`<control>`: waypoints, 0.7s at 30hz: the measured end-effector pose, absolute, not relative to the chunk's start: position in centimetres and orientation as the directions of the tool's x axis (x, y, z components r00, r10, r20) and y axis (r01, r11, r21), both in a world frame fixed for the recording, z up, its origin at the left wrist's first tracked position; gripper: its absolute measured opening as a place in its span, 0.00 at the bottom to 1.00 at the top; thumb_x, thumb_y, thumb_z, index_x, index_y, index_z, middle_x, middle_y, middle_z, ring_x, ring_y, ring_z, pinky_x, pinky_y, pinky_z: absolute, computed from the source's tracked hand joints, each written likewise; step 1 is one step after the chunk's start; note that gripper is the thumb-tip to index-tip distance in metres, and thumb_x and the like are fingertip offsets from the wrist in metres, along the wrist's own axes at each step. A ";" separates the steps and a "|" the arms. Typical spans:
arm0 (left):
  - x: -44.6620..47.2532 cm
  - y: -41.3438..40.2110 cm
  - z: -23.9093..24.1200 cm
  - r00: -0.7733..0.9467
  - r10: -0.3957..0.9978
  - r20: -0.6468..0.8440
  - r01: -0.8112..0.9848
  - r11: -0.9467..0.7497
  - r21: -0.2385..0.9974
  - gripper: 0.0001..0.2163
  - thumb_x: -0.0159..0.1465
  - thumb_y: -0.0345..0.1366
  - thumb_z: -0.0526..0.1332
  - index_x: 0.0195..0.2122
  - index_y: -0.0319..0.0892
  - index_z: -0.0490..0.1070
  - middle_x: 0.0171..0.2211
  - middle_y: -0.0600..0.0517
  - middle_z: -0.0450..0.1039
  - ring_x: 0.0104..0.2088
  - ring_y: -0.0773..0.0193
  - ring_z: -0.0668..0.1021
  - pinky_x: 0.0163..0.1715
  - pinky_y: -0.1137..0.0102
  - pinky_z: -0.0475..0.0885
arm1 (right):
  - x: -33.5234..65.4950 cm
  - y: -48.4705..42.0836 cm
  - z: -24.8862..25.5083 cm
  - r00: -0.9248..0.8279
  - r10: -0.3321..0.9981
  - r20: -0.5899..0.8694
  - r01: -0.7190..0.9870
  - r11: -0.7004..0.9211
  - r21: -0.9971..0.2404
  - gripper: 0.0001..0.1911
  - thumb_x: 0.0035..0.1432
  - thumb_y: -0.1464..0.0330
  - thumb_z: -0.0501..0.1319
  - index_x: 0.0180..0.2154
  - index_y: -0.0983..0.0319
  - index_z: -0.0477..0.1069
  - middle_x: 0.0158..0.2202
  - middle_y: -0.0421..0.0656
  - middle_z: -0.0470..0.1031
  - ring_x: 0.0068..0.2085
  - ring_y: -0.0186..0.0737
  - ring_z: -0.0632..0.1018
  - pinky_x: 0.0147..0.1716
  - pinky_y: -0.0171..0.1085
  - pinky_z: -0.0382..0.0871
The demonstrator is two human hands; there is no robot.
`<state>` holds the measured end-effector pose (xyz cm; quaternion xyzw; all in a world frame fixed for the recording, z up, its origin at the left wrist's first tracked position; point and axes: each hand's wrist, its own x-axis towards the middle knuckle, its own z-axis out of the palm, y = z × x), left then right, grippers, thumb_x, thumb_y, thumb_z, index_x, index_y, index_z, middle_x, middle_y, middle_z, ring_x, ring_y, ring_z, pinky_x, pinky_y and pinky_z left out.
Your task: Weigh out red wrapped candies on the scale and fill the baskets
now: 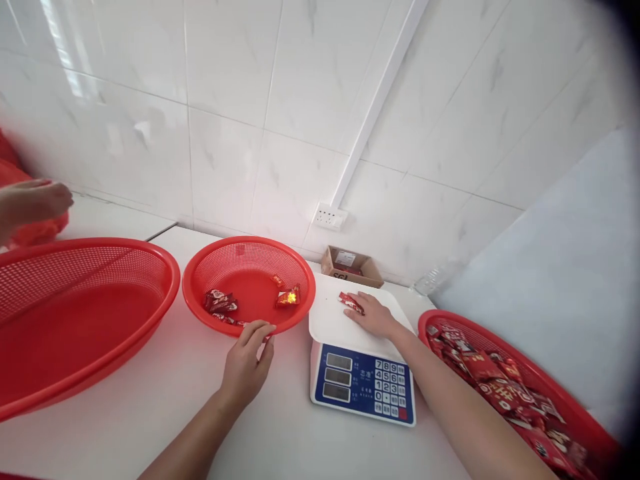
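My left hand (249, 363) grips the near rim of a small round red basket (249, 253), which holds a few red and gold wrapped candies (289, 297). My right hand (373, 315) lies on the white pan of an electronic scale (330, 321), fingertips touching a red candy packet (349, 302) on the pan. The scale has a blue keypad front (363, 385). At my right sits a red basket (590, 427) filled with several red packets (493, 380).
A large red basket (75, 320) stands on the white table at the left. Another person's hand (33, 203) reaches in at the far left by something red. A small cardboard box (351, 265) and a wall socket (329, 217) are behind the scale.
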<state>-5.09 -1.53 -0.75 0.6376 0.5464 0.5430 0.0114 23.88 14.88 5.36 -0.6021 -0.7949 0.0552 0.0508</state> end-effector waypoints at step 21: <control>-5.1 -1.3 -1.2 -0.153 0.653 0.742 0.720 -0.441 0.536 0.09 0.64 0.30 0.51 0.42 0.43 0.69 0.40 0.48 0.71 0.40 0.65 0.75 0.40 0.71 0.73 | 8.2 13.8 8.9 -0.685 0.648 0.332 0.642 0.753 -0.144 0.14 0.60 0.61 0.54 0.42 0.59 0.72 0.40 0.44 0.73 0.43 0.40 0.71 0.39 0.36 0.63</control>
